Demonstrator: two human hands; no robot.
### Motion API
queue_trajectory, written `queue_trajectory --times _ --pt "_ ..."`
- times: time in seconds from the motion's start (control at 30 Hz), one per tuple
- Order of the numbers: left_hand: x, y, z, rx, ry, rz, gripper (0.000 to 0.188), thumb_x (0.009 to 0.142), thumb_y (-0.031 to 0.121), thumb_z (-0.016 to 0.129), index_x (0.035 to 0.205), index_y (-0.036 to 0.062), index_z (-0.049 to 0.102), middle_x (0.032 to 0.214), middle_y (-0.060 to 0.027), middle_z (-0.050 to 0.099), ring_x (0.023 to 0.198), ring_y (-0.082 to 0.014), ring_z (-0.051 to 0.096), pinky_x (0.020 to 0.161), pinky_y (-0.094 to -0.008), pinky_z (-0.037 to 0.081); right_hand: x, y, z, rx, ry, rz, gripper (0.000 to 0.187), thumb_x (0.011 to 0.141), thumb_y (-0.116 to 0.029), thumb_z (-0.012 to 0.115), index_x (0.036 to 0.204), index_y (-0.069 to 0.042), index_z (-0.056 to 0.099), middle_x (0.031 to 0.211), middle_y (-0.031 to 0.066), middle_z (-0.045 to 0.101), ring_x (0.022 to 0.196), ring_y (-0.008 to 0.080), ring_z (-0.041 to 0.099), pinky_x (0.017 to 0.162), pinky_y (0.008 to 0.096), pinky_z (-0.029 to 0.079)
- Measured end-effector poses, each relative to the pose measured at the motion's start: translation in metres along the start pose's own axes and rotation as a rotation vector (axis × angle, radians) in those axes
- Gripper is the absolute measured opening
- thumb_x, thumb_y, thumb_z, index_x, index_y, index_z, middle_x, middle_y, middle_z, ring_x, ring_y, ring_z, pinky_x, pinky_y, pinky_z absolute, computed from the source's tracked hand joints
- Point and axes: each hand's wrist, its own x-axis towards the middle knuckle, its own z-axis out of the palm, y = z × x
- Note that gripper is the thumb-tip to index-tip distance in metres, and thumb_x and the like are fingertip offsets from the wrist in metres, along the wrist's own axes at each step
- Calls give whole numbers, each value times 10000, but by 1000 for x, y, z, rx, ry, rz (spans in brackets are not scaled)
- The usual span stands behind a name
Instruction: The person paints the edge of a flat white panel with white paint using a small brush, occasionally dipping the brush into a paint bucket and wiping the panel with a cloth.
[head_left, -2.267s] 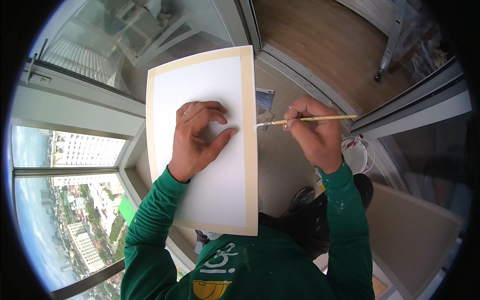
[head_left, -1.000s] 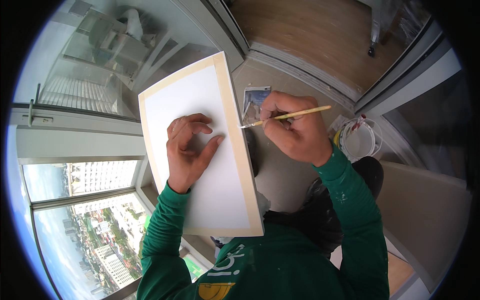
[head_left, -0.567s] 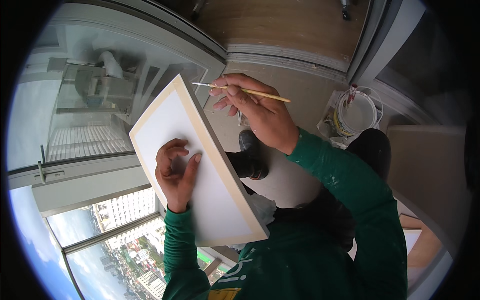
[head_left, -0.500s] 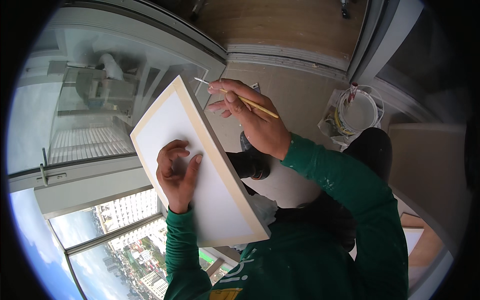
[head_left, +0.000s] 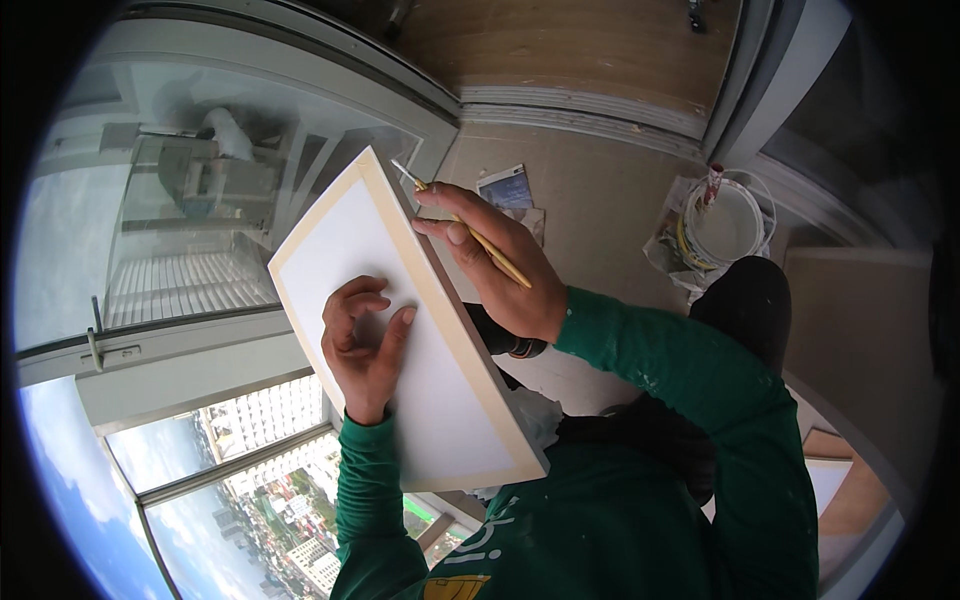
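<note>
A white panel (head_left: 445,400) with a tan band along its border stands tilted in front of me. My left hand (head_left: 365,340) lies against its white face, fingers loosely curled and thumb apart, with nothing visible between them. My right hand (head_left: 510,265) pinches a thin paintbrush (head_left: 497,250) with a yellowish handle. The pale brush tip is beside the panel's upper right edge; whether it touches cannot be made out. The fingertips are close to that same edge. Where the panel rests at its lower end is hidden.
A white paint bucket (head_left: 722,228) with a red-handled tool stands on the floor to the right, plastic around it. A printed sheet (head_left: 505,188) lies beyond my right hand. Crumpled pale plastic (head_left: 537,415) is behind the panel. A glass door (head_left: 200,200) and windows (head_left: 190,510) flank the left.
My right hand has come down and inward with the brush, its fingertips now nearer the panel's edge. More of the printed sheet shows. The left hand keeps its pose on the panel.
</note>
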Motion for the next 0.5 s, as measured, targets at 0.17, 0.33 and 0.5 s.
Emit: queue_trajectory --times 0.17,0.33,0.5 --pt "0 0 -2 29 3 16 272 820 -8 836 988 39 628 1232 -108 696 1176 -221 628 1099 -368 424 -5 -7 1 12 -20 -2 500 1174 -308 409 1541 30 436 1526 224 533 1378 375 603 1126 414 509" --pt "0 -3 -3 27 43 31 300 765 28 889 964 64 667 1181 -110 737 1130 -269 648 1030 -389 457 -7 -7 10 38 29 -53 381 1157 -196 439 1452 40 496 1426 252 571 1301 369 644 1074 411 556" --pt "-4 -5 -5 29 53 21 305 754 30 893 960 64 670 1178 -107 739 1139 -272 645 1041 -395 449 -15 -9 14 69 32 -55 393 1168 -227 415 1444 40 503 1452 238 542 1313 356 637 1105 415 549"
